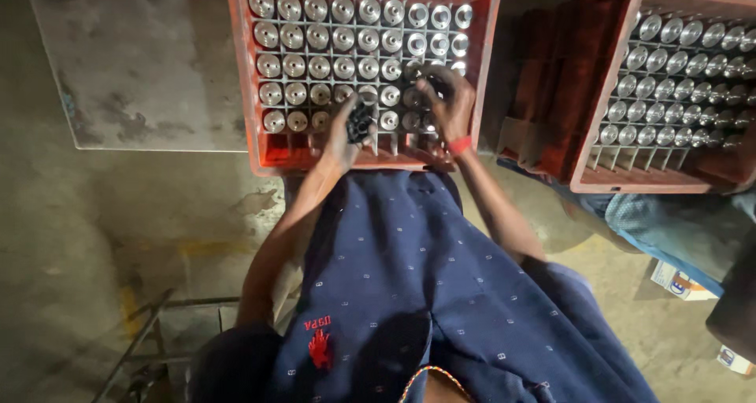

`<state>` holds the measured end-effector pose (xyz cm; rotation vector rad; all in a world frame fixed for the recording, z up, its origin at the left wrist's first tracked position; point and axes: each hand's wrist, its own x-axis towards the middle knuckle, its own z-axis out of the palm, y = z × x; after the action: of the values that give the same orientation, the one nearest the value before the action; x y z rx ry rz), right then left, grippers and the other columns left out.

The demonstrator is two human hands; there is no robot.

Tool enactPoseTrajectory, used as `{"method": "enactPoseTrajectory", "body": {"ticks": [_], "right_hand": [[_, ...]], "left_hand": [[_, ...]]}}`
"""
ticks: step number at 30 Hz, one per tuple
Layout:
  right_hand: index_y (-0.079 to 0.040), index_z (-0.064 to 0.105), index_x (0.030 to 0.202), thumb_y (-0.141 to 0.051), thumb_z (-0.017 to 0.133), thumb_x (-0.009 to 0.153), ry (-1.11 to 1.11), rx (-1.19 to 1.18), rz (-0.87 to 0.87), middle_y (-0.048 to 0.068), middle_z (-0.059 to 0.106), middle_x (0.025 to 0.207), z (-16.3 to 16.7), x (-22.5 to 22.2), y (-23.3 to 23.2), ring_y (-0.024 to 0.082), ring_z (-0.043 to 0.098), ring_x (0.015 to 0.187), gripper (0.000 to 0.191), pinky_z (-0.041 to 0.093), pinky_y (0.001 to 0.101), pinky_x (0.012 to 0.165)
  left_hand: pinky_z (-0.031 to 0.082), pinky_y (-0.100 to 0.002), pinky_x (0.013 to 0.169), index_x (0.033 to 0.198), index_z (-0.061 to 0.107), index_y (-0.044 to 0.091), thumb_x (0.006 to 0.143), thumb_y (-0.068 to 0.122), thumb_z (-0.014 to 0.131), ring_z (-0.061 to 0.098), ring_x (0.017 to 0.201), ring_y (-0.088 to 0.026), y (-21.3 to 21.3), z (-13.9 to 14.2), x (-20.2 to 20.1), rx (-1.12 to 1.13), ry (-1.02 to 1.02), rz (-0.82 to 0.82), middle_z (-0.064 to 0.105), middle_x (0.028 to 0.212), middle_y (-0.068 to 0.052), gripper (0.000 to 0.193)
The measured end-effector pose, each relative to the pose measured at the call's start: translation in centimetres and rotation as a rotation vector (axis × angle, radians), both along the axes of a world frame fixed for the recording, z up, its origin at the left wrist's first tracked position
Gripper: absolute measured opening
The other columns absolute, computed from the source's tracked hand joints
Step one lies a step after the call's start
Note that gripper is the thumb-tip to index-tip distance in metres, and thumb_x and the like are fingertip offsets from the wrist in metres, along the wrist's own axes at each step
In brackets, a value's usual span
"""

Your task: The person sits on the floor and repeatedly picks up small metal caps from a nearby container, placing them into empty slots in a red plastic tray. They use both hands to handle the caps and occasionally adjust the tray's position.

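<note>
Nearest us hung our dark blue patterned shirt (409,277), with the dusty concrete floor (71,238) on either side. Beyond it our left hand (346,131) reached into the near edge of the orange plastic crate with a divider grid (240,72), its fingers (364,123) curled around a small dark metal part (361,122). Our right hand (449,96) lay just beside it over the crate's right cells, fingers bent down onto the shiny round metal cylinders (331,37) that filled the grid; whether it gripped one we could not tell. The front row of cells stood partly bare. Farther right, well apart, a second orange crate of the same metal pieces (677,80) sat tilted.
</note>
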<state>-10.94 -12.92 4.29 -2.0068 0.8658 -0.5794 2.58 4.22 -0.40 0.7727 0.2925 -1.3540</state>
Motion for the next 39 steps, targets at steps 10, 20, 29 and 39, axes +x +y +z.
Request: {"method": "enactPoseTrajectory", "body": {"ticks": [10, 20, 29, 39], "right_hand": [[-0.007, 0.07, 0.11, -0.001, 0.071, 0.091, 0.353, -0.455, 0.412, 0.015, 0.067, 0.101, -1.3, 1.9, -4.3, 0.038, 0.066, 0.101, 0.019, 0.053, 0.0474, 0.083], [0.0, 0.074, 0.124, -0.023, 0.069, 0.104, 0.031, 0.609, 0.066, 0.007, 0.078, 0.108, -1.0, -1.7, 4.6, 0.012, 0.068, 0.099, 0.03, 0.054, 0.0308, 0.091], [-0.004, 0.075, 0.113, -0.009, 0.072, 0.095, 0.164, -0.137, 0.074, 0.013, 0.075, 0.111, 0.4, -2.6, 2.5, 0.029, 0.069, 0.1, 0.019, 0.054, 0.0366, 0.089], [-0.007, 0.073, 0.106, -0.007, 0.074, 0.088, 0.406, -0.37, 0.348, 0.013, 0.068, 0.098, 0.6, -0.6, 0.2, 0.036, 0.062, 0.098, 0.019, 0.051, 0.045, 0.081]], "left_hand": [[0.033, -0.023, 0.045, 0.104, 0.06, 0.013, 0.098, 0.02, 0.07, 0.05, 0.057, -0.008, 0.3, 0.0, 0.0, 0.033, -0.152, 0.158, 0.064, 0.081, -0.004, 0.014], [0.043, -0.02, 0.052, 0.15, 0.046, 0.021, 0.094, 0.029, 0.076, 0.055, 0.067, -0.003, 0.0, 3.5, -1.4, -0.047, -0.524, -0.141, 0.063, 0.091, 0.004, 0.064], [0.047, -0.027, 0.05, 0.116, 0.065, 0.007, 0.104, 0.046, 0.05, 0.063, 0.063, -0.013, 1.9, 0.0, -0.7, 0.07, -0.012, 0.023, 0.066, 0.084, -0.004, 0.044], [0.037, -0.023, 0.048, 0.116, 0.064, 0.008, 0.106, 0.032, 0.062, 0.055, 0.063, -0.008, 3.0, 0.3, -1.4, 0.049, -0.146, -0.014, 0.064, 0.085, -0.001, 0.026]]}}
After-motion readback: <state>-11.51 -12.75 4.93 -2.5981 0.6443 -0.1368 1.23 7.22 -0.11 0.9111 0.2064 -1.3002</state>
